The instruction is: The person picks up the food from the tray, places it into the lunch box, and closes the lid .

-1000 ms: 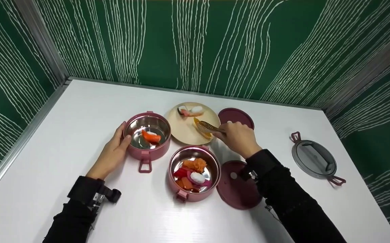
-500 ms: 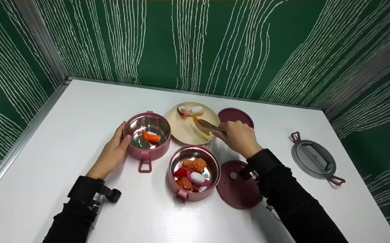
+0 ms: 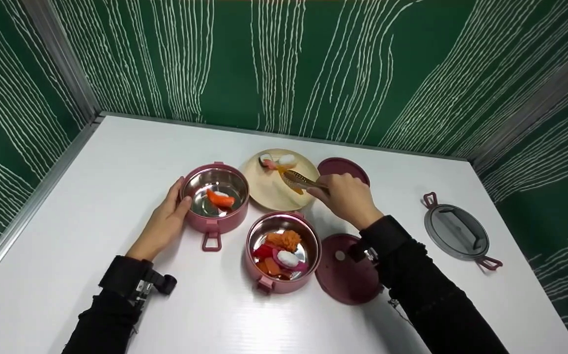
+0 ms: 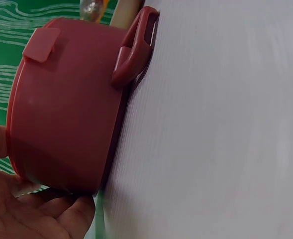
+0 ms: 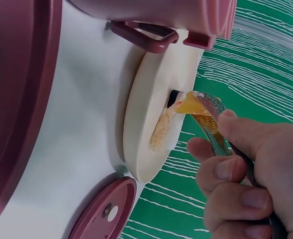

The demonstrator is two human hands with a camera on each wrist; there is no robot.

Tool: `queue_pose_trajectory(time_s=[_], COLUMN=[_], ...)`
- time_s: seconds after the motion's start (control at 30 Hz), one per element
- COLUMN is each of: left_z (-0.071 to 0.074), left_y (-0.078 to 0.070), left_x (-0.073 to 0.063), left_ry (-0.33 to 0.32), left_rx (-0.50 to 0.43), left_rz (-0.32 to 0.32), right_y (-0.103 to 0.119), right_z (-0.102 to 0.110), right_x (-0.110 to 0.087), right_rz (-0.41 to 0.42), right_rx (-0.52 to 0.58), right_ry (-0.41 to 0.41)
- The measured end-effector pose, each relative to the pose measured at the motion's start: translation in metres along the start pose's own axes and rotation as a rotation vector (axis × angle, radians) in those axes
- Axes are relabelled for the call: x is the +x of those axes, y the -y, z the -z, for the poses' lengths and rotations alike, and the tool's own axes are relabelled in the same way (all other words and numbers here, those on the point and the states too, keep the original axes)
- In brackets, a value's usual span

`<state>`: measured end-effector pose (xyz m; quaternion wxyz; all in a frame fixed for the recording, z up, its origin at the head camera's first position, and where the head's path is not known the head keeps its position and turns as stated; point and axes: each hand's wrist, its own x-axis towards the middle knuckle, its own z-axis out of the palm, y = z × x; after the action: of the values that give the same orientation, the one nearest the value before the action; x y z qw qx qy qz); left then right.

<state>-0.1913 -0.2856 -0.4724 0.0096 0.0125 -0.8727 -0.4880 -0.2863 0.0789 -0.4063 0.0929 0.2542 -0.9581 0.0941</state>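
Observation:
My left hand (image 3: 163, 223) grips the left side of a pink lunch box (image 3: 220, 223), thumb at the rim and fingers around the wall. Inside that steel-lined box lies an orange-and-white toy sushi piece (image 3: 220, 198). My right hand (image 3: 347, 199) holds a pair of perforated tongs (image 3: 303, 180) over a cream plate (image 3: 264, 191). Between the heads of the tongs is a yellow-orange food piece (image 5: 190, 105), partly hidden by them. Beyond it on the plate lie a white-topped shrimp piece (image 3: 287, 160) and a dark-wrapped roll (image 3: 266, 159).
A second pink lunch box (image 3: 253, 269), holding several toy foods, stands in front of the plate. One maroon lid (image 3: 348, 282) lies beside it, another maroon lid (image 3: 340, 167) behind my right hand. A grey lid (image 3: 456, 231) with two clasps lies at right.
The tongs and the yellow-orange piece have shifted slightly left over the plate, with my right hand following a little. My left hand and the lunch boxes stay where they were.

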Motion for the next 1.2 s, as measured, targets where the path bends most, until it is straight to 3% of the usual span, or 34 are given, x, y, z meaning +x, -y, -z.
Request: queue_pose_trajectory(time_s=[0.57, 1.2], left_z=[0.000, -0.001], left_y=[0.000, -0.001], left_x=[-0.001, 0.000], left_ry=[0.006, 0.009], left_rx=[-0.017, -0.014], left_rz=[0.007, 0.019], right_y=[0.016, 0.065], right_z=[0.013, 0.016], right_x=[0.005, 0.017], right_rz=[-0.006, 0.078], right_rx=[0.025, 0.017], right_ry=[0.003, 0.021])
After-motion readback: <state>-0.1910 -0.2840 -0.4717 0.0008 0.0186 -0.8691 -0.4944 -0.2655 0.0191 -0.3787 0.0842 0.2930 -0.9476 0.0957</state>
